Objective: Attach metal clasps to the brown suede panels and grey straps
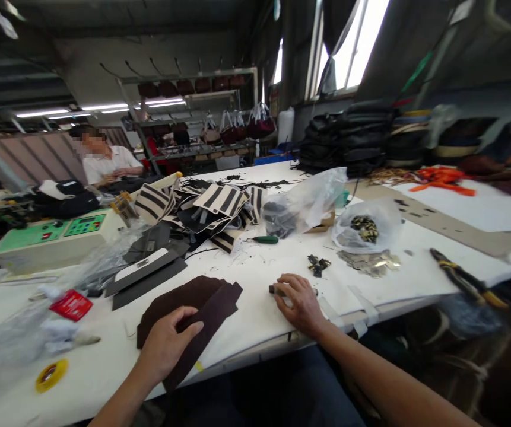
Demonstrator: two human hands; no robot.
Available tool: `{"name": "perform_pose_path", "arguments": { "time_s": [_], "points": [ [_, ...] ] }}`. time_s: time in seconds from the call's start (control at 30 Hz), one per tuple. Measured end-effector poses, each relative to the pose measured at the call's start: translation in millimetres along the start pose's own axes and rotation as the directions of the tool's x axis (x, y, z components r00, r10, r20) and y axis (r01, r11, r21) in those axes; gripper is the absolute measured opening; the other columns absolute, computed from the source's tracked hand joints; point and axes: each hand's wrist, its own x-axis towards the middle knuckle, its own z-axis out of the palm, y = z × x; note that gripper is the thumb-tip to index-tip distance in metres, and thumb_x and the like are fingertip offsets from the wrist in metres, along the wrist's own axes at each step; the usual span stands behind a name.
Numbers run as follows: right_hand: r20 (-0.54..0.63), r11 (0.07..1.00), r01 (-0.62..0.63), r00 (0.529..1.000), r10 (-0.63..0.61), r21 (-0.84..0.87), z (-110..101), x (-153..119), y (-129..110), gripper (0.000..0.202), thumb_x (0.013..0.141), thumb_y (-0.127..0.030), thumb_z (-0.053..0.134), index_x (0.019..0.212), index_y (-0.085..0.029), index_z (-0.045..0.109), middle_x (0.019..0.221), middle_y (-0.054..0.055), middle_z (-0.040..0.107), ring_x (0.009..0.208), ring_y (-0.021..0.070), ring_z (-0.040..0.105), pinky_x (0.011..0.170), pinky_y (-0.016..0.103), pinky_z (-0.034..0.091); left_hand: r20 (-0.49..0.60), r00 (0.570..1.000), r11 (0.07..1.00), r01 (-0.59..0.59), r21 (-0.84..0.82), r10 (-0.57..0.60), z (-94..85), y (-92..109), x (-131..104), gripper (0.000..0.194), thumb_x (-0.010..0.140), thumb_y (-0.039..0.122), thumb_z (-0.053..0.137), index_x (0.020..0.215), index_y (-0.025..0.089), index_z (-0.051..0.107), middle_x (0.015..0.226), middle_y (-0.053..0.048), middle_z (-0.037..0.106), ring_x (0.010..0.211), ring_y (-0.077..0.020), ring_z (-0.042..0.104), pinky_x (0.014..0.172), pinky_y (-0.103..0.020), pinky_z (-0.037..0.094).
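My left hand (168,344) grips a dark brown piece of fabric or thin leather (219,308) near the table's front edge, thumb on top. Part of the piece lies flat on the white table; a folded strip runs along its right side. My right hand (298,303) rests on the table to the right, its fingers curled over a short dark rod-like object (272,289). Only the ends of that object show, so its kind is unclear. Just beyond this hand lie small black and gold metal pieces (318,265), with thin flat metal plates (371,263) beside them.
Striped fabric pieces (222,200) are heaped at the back. A green-handled tool (265,239), a plastic bag of metal fittings (364,228) and pliers (464,279) lie rightward. Yellow tape (51,375) and a green-panelled machine (59,237) are left. A person (110,157) sits behind.
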Motion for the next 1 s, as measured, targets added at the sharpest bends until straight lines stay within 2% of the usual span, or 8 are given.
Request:
{"name": "perform_pose_path", "arguments": {
  "time_s": [0.07,0.13,0.27,0.43,0.6,0.67,0.8,1.0],
  "points": [
    [-0.019,0.997,-0.048,0.999,0.049,0.067,-3,-3,2,0.020,0.094,-0.022,0.065,0.113,-0.024,0.071,0.116,0.010,0.073,0.117,0.0284,0.064,0.103,0.048,0.048,0.158,0.978,0.948,0.171,-0.267,-0.132,7.6,9,-3,0.045,0.082,0.059,0.072,0.109,0.023,0.076,0.104,-0.003,0.080,0.092,-0.0265,0.075,0.083,-0.034,0.058],
    [-0.026,0.986,-0.128,0.991,0.131,0.104,-11,-7,11,0.019,0.092,-0.024,0.066,0.110,-0.024,0.072,0.113,0.009,0.074,0.114,0.0267,0.065,0.102,0.046,0.050,0.271,0.950,0.880,0.259,-0.397,-0.157,20.9,13,-2,0.057,0.076,0.065,0.076,0.113,0.022,0.076,0.104,-0.005,0.081,0.091,-0.0277,0.076,0.082,-0.034,0.059],
    [-0.065,0.940,-0.340,0.937,0.342,0.040,-43,-18,50,0.020,0.096,-0.031,0.060,0.108,-0.021,0.073,0.109,0.009,0.073,0.097,0.0218,0.071,0.090,0.038,0.057,0.351,0.934,0.906,0.208,-0.369,-0.072,57.4,13,14,0.055,0.075,0.064,0.076,0.111,0.023,0.078,0.107,-0.006,0.082,0.096,-0.0305,0.077,0.087,-0.038,0.059],
    [-0.045,0.805,-0.589,0.808,0.587,-0.073,-86,-22,118,0.027,0.095,-0.031,0.056,0.108,-0.017,0.074,0.089,0.007,0.075,0.064,0.0171,0.068,0.069,0.032,0.057,0.366,0.930,0.936,0.158,-0.315,-0.034,86.5,8,33,0.050,0.077,0.063,0.073,0.108,0.025,0.080,0.112,-0.006,0.081,0.106,-0.0344,0.075,0.096,-0.041,0.058],
    [0.097,0.778,-0.605,0.775,0.624,-0.171,-88,1,160,0.038,0.085,-0.019,0.066,0.122,-0.020,0.075,0.105,0.008,0.077,0.089,0.0208,0.072,0.086,0.032,0.054,0.413,0.909,0.913,0.211,-0.348,-0.052,85.8,2,31,0.054,0.079,0.065,0.072,0.115,0.025,0.078,0.116,-0.006,0.080,0.108,-0.0332,0.075,0.097,-0.041,0.058],
    [0.148,0.785,-0.585,0.774,0.616,-0.206,-82,11,167,0.040,0.080,-0.017,0.072,0.119,-0.023,0.078,0.115,0.009,0.075,0.099,0.0237,0.070,0.090,0.032,0.052,0.396,0.916,0.909,0.215,-0.357,-0.061,84.2,1,29,0.054,0.078,0.064,0.073,0.116,0.025,0.078,0.117,-0.006,0.080,0.110,-0.0328,0.075,0.099,-0.040,0.057],
    [0.204,0.794,-0.563,0.770,0.605,-0.232,-78,20,169,0.023,0.077,-0.022,0.078,0.100,-0.025,0.082,0.114,0.007,0.074,0.097,0.0237,0.069,0.084,0.030,0.050,0.348,0.934,0.913,0.207,-0.352,-0.078,84.2,-1,28,0.054,0.076,0.062,0.076,0.114,0.024,0.079,0.116,-0.007,0.080,0.114,-0.0340,0.073,0.100,-0.040,0.057],
    [0.101,0.779,-0.591,0.780,0.618,-0.207,-94,11,142,0.013,0.085,-0.025,0.066,0.081,-0.020,0.077,0.095,0.007,0.075,0.081,0.0205,0.068,0.076,0.031,0.048,0.361,0.933,0.934,0.140,-0.328,-0.013,84.1,-8,30,0.052,0.084,0.061,0.070,0.118,0.022,0.077,0.116,-0.007,0.080,0.109,-0.0327,0.075,0.100,-0.042,0.057]
  ]
}}
